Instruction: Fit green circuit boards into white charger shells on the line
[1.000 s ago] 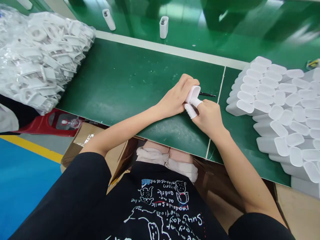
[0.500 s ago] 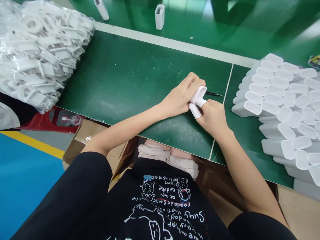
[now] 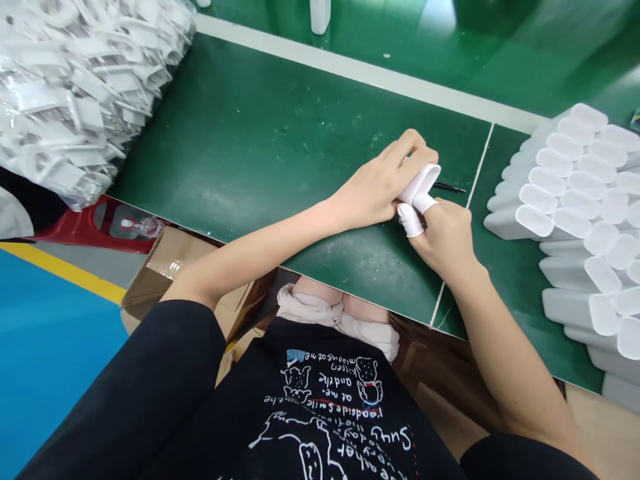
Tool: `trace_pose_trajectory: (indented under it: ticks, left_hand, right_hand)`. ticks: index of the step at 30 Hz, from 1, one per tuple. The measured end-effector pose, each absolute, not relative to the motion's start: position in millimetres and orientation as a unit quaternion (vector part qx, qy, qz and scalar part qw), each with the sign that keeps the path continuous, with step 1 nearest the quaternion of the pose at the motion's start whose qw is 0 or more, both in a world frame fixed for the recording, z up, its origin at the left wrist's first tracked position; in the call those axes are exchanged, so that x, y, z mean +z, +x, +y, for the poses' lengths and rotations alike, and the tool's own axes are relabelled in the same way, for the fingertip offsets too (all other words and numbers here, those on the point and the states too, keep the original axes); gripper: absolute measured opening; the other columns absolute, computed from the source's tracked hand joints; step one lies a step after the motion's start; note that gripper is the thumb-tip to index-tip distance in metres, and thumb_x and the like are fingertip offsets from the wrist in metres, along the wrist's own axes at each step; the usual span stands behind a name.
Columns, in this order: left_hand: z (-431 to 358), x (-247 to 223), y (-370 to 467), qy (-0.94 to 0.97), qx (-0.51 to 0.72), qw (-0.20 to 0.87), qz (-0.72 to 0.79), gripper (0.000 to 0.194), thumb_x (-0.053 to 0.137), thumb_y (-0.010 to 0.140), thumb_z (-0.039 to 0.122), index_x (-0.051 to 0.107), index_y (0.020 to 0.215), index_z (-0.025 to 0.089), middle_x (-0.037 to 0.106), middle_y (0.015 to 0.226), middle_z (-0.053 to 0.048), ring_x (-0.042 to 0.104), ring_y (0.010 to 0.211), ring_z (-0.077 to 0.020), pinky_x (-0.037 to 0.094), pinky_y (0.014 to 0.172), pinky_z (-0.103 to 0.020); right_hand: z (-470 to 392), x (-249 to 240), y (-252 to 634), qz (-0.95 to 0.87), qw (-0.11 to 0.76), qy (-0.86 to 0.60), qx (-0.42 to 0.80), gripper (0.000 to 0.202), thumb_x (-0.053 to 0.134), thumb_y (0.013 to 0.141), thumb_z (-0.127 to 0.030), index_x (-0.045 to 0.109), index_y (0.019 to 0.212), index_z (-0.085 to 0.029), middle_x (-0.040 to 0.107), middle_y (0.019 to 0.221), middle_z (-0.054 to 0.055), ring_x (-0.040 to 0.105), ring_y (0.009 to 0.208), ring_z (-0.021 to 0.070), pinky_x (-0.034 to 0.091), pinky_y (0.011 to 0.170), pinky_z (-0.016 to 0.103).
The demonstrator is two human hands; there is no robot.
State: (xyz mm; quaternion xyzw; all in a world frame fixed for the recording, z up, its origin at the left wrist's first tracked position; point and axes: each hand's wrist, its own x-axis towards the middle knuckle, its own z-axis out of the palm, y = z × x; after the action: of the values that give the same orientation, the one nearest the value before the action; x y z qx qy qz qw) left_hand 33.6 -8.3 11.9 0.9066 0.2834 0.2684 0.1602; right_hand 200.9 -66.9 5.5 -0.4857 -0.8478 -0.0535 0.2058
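Observation:
A white oval plastic shell (image 3: 421, 184) is held between both hands over the green table (image 3: 280, 133). My left hand (image 3: 385, 179) wraps round it from the left with bent fingers. My right hand (image 3: 443, 233), with white covers on thumb and index finger, presses at its near side. A thin black tool (image 3: 450, 187) lies just beyond my right hand; whether a hand touches it is hidden. The inside of the shell cannot be made out.
At the left lies a clear bag of white plastic parts (image 3: 75, 87). Stacked white oval shells (image 3: 565, 183) cover the right side. One white shell (image 3: 320, 15) stands beyond the pale strip (image 3: 350, 69). Cardboard boxes (image 3: 185, 253) sit below the table edge.
The camera view has shifted, so table and stacks appear displaced. Both hands, still round the white shell, show slightly further right in the picture. Their grip looks nearly the same.

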Motion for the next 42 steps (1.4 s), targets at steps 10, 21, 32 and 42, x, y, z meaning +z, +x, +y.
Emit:
trace_pose_trajectory:
  ticks: [10, 21, 32, 42]
  left_hand:
    - [-8, 13, 36, 0.907, 0.256, 0.177, 0.284, 0.03, 0.045, 0.086, 0.0, 0.043, 0.113, 0.013, 0.047, 0.117, -0.013, 0.057, 0.112, -0.0253, 0.052, 0.089, -0.04]
    - [-9, 9, 37, 0.896, 0.288, 0.176, 0.288, 0.034, 0.045, 0.079, 0.0, 0.047, 0.109, 0.016, 0.049, 0.114, -0.012, 0.057, 0.104, -0.0227, 0.051, 0.085, -0.036]
    - [-8, 7, 35, 0.888, 0.307, 0.189, 0.286, 0.04, 0.047, 0.072, -0.001, 0.049, 0.106, 0.021, 0.053, 0.113, -0.012, 0.059, 0.1, -0.0248, 0.052, 0.077, -0.037]
    - [-2, 3, 33, 0.888, 0.309, 0.186, 0.287, 0.033, 0.051, 0.075, 0.004, 0.048, 0.103, 0.021, 0.054, 0.11, -0.01, 0.06, 0.097, -0.0239, 0.05, 0.079, -0.036]
  right_hand:
    - [-66, 7, 202, -0.853, 0.189, -0.483, -0.051, 0.047, 0.025, 0.103, -0.044, 0.041, 0.064, -0.023, 0.034, 0.053, -0.001, 0.031, 0.049, 0.0151, 0.022, 0.051, 0.032]
    - [-67, 13, 200, -0.845, 0.115, -0.522, -0.021, 0.048, 0.025, 0.102, -0.046, 0.049, 0.068, -0.022, 0.046, 0.056, 0.003, 0.042, 0.052, 0.019, 0.024, 0.054, 0.033]
    - [-66, 16, 194, -0.837, 0.06, -0.545, -0.003, 0.04, 0.034, 0.1, -0.036, 0.059, 0.078, -0.015, 0.059, 0.068, 0.008, 0.049, 0.056, 0.0192, 0.018, 0.056, 0.032]
    - [-66, 25, 185, -0.84, 0.018, -0.543, 0.007, 0.038, 0.032, 0.101, -0.029, 0.063, 0.09, -0.01, 0.065, 0.077, 0.013, 0.057, 0.064, 0.0244, 0.017, 0.057, 0.033]
